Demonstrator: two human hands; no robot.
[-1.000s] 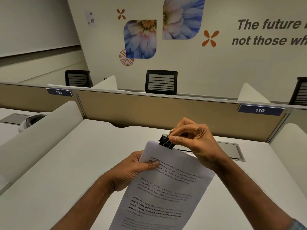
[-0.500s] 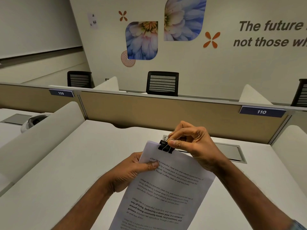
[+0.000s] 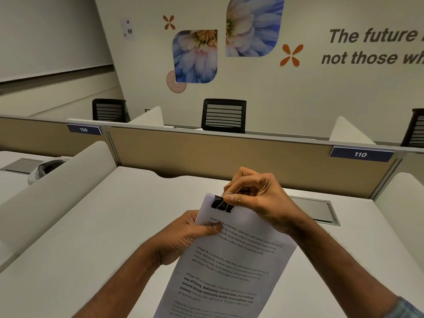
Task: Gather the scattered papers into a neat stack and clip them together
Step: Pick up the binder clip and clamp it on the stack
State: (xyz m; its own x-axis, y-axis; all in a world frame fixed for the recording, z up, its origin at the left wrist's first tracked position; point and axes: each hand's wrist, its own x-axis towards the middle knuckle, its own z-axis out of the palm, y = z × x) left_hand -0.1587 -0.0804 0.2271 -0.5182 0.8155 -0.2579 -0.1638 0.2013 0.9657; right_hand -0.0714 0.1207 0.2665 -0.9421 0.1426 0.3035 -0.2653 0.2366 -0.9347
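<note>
A stack of white printed papers (image 3: 231, 267) is held up above the white desk (image 3: 91, 226), tilted to the left. My left hand (image 3: 183, 237) grips the stack's left edge, thumb pressed on the top sheet. A black binder clip (image 3: 221, 204) sits on the top edge of the stack near its left corner. My right hand (image 3: 257, 198) pinches the clip's silver wire handles between thumb and fingers.
A beige partition (image 3: 229, 154) with tags 109 and 110 closes the desk's far side. White curved dividers stand at left (image 3: 57, 187) and right (image 3: 403, 203). A grey cable hatch (image 3: 314, 210) lies behind my right hand. Black chairs (image 3: 223, 115) stand beyond.
The clip has slid further onto the stack's top edge and my right hand has shifted slightly on its handles. My left hand keeps the same grip.
</note>
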